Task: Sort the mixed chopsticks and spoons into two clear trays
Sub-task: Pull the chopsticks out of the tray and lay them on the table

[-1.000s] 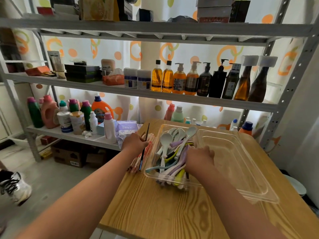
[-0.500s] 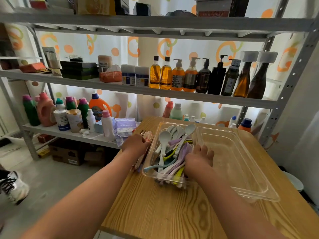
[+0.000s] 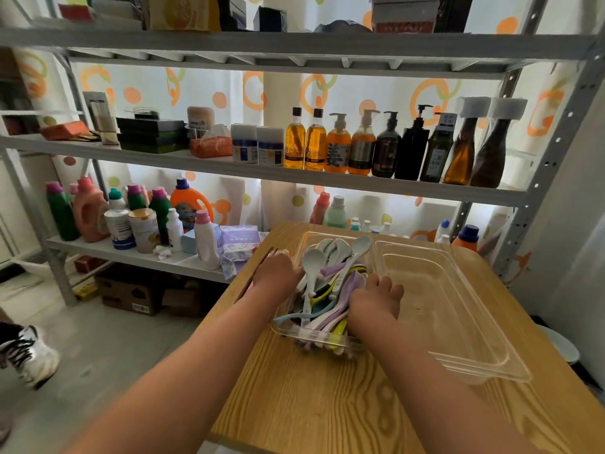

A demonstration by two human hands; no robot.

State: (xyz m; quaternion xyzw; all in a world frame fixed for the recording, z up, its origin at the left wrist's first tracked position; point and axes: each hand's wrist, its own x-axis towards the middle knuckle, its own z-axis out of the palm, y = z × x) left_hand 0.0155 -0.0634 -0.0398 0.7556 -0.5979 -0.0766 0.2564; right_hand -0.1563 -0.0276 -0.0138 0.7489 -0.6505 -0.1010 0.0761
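Note:
A clear tray (image 3: pixel 284 329) on the wooden table (image 3: pixel 327 404) holds a heap of pastel spoons (image 3: pixel 314 267). My right hand (image 3: pixel 376 298) lies on the right side of that heap, fingers spread among the handles. A second clear tray (image 3: pixel 458 309) stands empty directly to its right. Left of the spoon tray, a small bundle of chopsticks (image 3: pixel 267 253) lies at the table's left edge. My left hand (image 3: pixel 277 271) rests on top of the bundle. Its fingers are hidden behind the back of the hand.
A grey metal shelf unit (image 3: pixel 294 178) stands right behind the table, with bottles (image 3: pixel 360 145) on its middle shelf. Detergent jugs (image 3: pixel 88 211) fill the lower shelf at left. Cardboard boxes (image 3: pixel 131 293) and someone's sneaker (image 3: pixel 26 352) are on the floor at left.
My left hand held a dark chopstick upright, then lowered it onto the bundle beside the tray. My right hand's fingers spread out over the spoons.

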